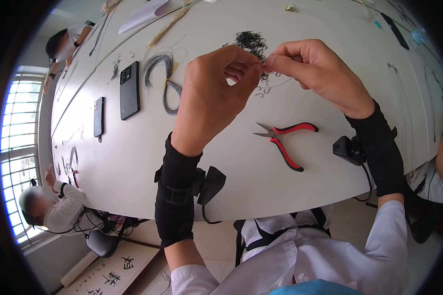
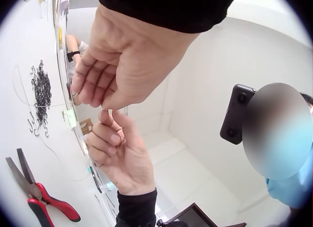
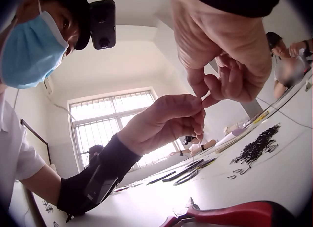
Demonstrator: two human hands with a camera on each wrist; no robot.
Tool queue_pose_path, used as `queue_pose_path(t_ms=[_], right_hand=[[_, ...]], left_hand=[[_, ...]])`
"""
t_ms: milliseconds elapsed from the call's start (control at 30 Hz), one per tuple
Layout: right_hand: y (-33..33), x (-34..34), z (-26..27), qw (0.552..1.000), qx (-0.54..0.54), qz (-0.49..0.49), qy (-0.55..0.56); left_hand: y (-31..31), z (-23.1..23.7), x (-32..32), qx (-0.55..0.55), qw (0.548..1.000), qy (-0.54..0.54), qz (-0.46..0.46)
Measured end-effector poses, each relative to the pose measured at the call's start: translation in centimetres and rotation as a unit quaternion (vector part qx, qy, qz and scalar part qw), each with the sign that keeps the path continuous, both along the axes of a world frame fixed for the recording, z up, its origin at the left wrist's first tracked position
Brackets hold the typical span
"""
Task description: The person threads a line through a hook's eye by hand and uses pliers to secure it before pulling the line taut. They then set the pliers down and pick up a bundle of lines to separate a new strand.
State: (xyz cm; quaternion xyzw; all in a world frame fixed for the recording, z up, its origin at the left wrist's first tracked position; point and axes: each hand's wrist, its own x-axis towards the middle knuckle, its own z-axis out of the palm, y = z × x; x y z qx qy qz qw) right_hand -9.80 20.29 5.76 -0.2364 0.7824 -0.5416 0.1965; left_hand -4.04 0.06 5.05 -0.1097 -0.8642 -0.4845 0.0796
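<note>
Left hand (image 1: pixel 206 89) and right hand (image 1: pixel 321 73) meet at fingertips above white table (image 1: pixel 246 191), thumbs and forefingers pinching tiny piece (image 1: pixel 264 66), too small to identify. Black hooks (image 1: pixel 250 42) lie heaped beyond. Red-handled pliers (image 1: pixel 271 133) rest nearer body, handles spread. Yellow-tied wire bundle (image 1: pixel 168 79) lies beside left hand.

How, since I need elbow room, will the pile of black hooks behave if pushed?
The hooks may snag together, being curved and heaped. Loose ones could scatter, as several lie apart. Each is probably light, being thin.
</note>
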Motion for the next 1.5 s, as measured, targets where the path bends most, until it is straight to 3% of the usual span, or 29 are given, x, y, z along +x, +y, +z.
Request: queue_pose_path(t_ms=[333, 733, 900, 1033, 1133, 1233, 1300, 1500], right_hand=[[0.1, 0.1, 0.0, 1.0, 0.006, 0.009, -0.004], [0.9, -1.1, -0.2, 0.999, -0.038, 0.021, 0.012], [0.1, -0.5, -0.3, 0.998, -0.062, 0.021, 0.01], [-0.6, -0.1, -1.6, 0.993, -0.08, 0.011, 0.082], [-0.9, 1.5, -0.4, 0.99, -0.046, -0.022, 0.135], [-0.8, 1.7, 0.2, 0.976, -0.015, -0.042, 0.211], [-0.7, 1.6, 0.3, 0.969, -0.015, -0.046, 0.242], [-0.2, 0.1, -0.4, 0.979, -0.003, -0.02, 0.204]], left_hand=[[0.1, -0.1, 0.0, 0.001, 1.0, -0.002, -0.01], [0.0, 0.5, 0.0, 0.167, 0.983, -0.082, -0.001], [-0.1, 0.6, -0.1, 0.224, 0.972, -0.067, -0.004], [-0.3, 0.6, -0.3, 0.236, 0.971, -0.038, 0.02], [-0.1, 0.1, -0.4, 0.207, 0.976, -0.001, 0.063], [0.1, -0.6, -0.5, 0.095, 0.99, 0.077, 0.064], [0.3, -0.2, -0.2, 0.052, 0.996, 0.053, 0.047], [0.7, 0.2, 0.1, 0.015, 0.999, 0.032, 0.012]])
